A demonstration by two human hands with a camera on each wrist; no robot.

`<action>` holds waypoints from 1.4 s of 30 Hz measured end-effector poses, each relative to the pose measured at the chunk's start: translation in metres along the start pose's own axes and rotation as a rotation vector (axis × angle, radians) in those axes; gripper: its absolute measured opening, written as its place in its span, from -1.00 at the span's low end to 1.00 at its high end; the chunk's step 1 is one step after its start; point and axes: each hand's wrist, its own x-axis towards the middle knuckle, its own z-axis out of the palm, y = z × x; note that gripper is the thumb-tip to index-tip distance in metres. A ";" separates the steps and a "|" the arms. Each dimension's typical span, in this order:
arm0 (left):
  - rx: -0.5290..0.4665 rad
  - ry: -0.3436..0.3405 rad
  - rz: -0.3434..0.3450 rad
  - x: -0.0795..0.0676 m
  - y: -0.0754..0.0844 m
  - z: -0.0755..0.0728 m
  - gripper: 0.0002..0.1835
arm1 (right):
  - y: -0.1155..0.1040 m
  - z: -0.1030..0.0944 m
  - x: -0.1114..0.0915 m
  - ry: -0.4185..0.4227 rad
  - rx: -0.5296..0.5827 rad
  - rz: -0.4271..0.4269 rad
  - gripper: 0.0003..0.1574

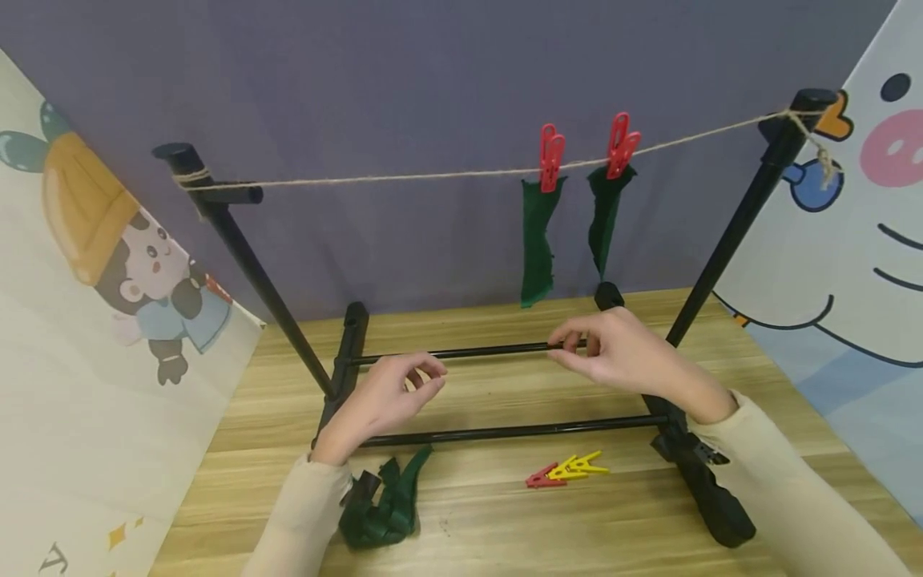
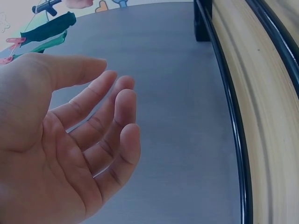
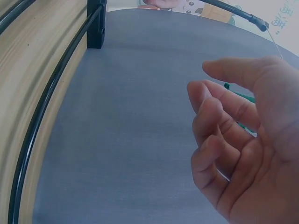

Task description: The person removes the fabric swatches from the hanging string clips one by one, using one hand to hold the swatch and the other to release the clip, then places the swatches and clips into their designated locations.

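While a grey-purple wall (image 1: 404, 88) stood behind the rack (image 1: 267, 295) and cartoon panels (image 1: 72, 385) flanked it, the left hand (image 1: 389, 393) and right hand (image 1: 623, 353), loosely curved and empty, hovered above its low bars (image 1: 505, 431). Red pegs (image 1: 550, 160) held two green cloths (image 1: 537, 240) on its string (image 1: 375, 178); a cloth heap (image 1: 378, 517) and loose pegs (image 1: 577, 467) lay before it on the wood-grain table (image 1: 490, 537).

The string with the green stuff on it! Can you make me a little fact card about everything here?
String: tied across a black frame
Hanging: two green cloth strips
Holding them up: upper red pegs, one on each strip
On the table: loose pegs, red and yellow, and a green cloth heap
Left hand: holding nothing, fingers loosely curved
Right hand: holding nothing, fingers bent
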 end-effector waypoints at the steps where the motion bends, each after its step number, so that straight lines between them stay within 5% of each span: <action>1: -0.004 -0.002 0.002 0.000 0.000 0.000 -0.87 | -0.001 -0.001 0.001 0.001 -0.002 -0.003 -0.83; 42: -0.039 0.109 0.059 0.023 0.035 -0.001 -0.88 | -0.020 -0.042 0.023 0.095 -0.086 -0.103 -0.87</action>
